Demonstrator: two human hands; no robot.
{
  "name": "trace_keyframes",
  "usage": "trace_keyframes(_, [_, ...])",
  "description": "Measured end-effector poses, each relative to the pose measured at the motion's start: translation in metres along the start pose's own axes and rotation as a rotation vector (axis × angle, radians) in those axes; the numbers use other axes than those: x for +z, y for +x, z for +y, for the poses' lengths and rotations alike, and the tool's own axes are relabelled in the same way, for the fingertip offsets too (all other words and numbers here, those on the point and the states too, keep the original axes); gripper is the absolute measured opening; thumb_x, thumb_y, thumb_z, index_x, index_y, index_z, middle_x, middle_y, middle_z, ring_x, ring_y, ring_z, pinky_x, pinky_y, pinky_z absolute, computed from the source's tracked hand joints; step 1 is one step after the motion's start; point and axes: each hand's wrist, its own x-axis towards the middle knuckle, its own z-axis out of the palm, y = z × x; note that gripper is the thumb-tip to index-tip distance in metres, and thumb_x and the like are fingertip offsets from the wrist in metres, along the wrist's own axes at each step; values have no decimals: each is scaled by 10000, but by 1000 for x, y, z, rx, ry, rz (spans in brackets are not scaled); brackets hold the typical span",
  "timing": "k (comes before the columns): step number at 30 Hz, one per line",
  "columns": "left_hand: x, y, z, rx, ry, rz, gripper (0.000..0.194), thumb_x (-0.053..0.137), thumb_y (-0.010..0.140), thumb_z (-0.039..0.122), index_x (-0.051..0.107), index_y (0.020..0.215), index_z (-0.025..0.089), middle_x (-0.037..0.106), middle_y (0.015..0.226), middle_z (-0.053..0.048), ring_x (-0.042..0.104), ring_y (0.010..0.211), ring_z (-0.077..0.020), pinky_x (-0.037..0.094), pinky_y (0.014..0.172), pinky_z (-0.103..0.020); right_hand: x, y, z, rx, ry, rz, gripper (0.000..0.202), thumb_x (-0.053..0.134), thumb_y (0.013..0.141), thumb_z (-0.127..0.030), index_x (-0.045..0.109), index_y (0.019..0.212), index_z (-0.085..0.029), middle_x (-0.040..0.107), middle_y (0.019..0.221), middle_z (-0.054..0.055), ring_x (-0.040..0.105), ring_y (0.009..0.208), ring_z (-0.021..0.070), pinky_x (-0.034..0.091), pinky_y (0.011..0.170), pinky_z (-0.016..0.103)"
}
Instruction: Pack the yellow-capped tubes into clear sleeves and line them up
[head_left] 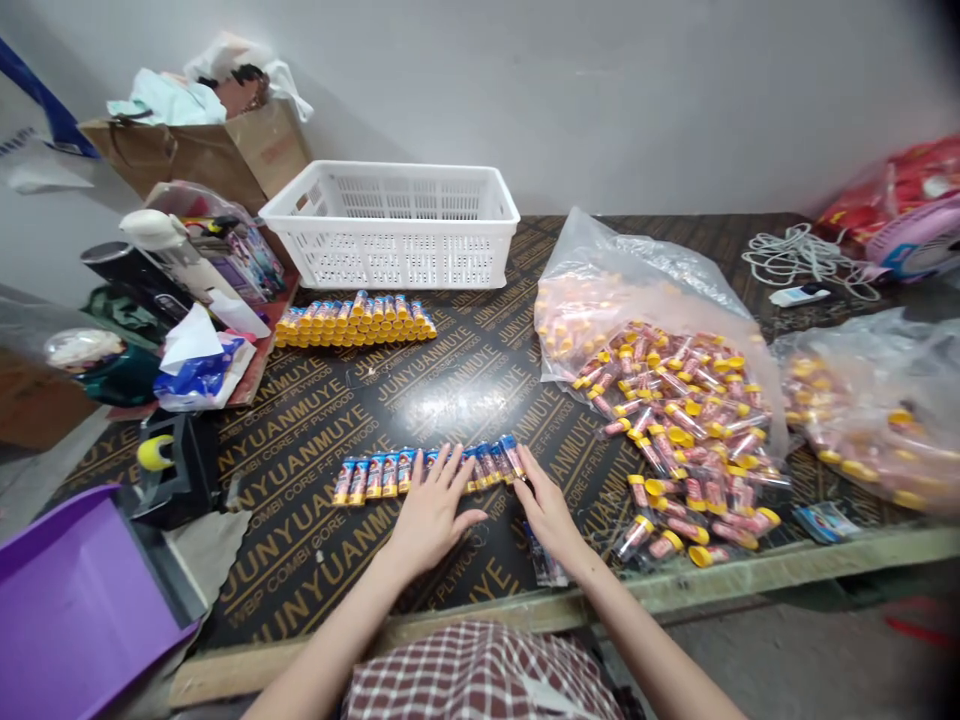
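Observation:
A row of small tubes [373,476] with blue labels and yellow ends lies side by side on the dark plywood table [300,560]. My left hand [435,510] rests palm down over the middle of the row, its fingers spread. At the row's right end, my right hand [550,508] touches the last tubes with its fingertips, thumb and fingers apart. Farther back is a stacked block of similar tubes [356,322], yellow ends facing me. To the right, many loose pink tubes with yellow caps [686,410] spill from a clear plastic bag [637,270].
A white basket [405,250] stands at the back. A tape dispenser [176,465] and a purple dustpan-like tray [90,600] are at the left. Another bag of tubes [877,410], a white cord [806,260] and a pink fan [919,235] lie right.

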Motion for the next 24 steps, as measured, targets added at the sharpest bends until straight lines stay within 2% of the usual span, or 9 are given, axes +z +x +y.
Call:
trace_keyframes(2, [7, 4, 9, 33, -22, -10, 671, 466, 824, 568, 360, 1398, 238, 350, 1465, -131, 242, 1376, -310, 39, 1107, -569, -9, 1, 2, -59, -176, 11, 520, 374, 933, -276, 261, 1441, -257, 446, 1408, 83, 409, 1310, 211, 402, 1039, 407])
trace_keyframes(4, [12, 5, 18, 28, -45, 42, 632, 485, 827, 539, 407, 1371, 228, 368, 1454, -142, 263, 1363, -327, 55, 1100, -581, -29, 10, 10, -54, -343, 42, 529, 396, 916, -264, 286, 1432, -229, 442, 1402, 96, 409, 1303, 224, 410, 1020, 369])
trace_keyframes(7, [19, 5, 40, 24, -161, 69, 417, 451, 885, 415, 558, 1235, 215, 514, 1338, -128, 439, 1245, -284, 270, 1062, -486, -73, 31, 36, 56, -466, 137, 492, 389, 864, -142, 415, 1355, -155, 432, 1361, 165, 390, 1271, 302, 354, 1012, 469])
trace_keyframes(9, [26, 8, 58, 18, -255, -40, 309, 439, 902, 329, 628, 1115, 209, 634, 1142, -99, 572, 1053, -220, 423, 929, -364, -100, 45, 57, 108, -539, 152, 444, 428, 790, -74, 554, 1212, -129, 482, 1268, 201, 400, 1200, 358, 315, 959, 558])
trace_keyframes(12, [40, 19, 82, -71, -234, -217, 222, 554, 840, 316, 658, 997, 198, 655, 953, -69, 618, 866, -197, 469, 758, -295, -123, 58, 80, 107, -588, 100, 296, 492, 709, -54, 667, 934, -133, 563, 1102, 187, 441, 1085, 352, 308, 905, 545])
trace_keyframes(14, [47, 28, 89, -144, -188, -254, 193, 624, 787, 327, 664, 919, 193, 648, 911, -58, 618, 830, -200, 455, 720, -287, -128, 61, 86, 80, -585, 67, 221, 513, 704, -77, 667, 847, -147, 598, 1019, 159, 469, 1037, 328, 315, 893, 511])
trace_keyframes(16, [52, 34, 91, -174, -190, -256, 141, 642, 771, 310, 665, 843, 190, 653, 867, -46, 616, 808, -192, 436, 704, -278, -128, 58, 86, 56, -561, 52, 186, 522, 736, -125, 659, 856, -163, 628, 951, 124, 500, 1005, 302, 323, 896, 484])
trace_keyframes(20, [56, 35, 88, -173, -225, -246, 101, 613, 794, 268, 675, 785, 189, 682, 823, -47, 616, 789, -191, 409, 696, -280, -120, 40, 70, 38, -463, 65, 259, 466, 855, -261, 611, 1046, -166, 644, 913, 78, 572, 896, 219, 398, 862, 379])
trace_keyframes(24, [57, 31, 87, -184, -272, -197, 75, 626, 779, 234, 650, 840, 198, 682, 779, -26, 607, 729, -182, 385, 653, -273, -109, 15, 47, 57, -327, 104, 371, 372, 924, -332, 508, 1222, -156, 605, 939, 74, 589, 847, 175, 459, 785, 303])
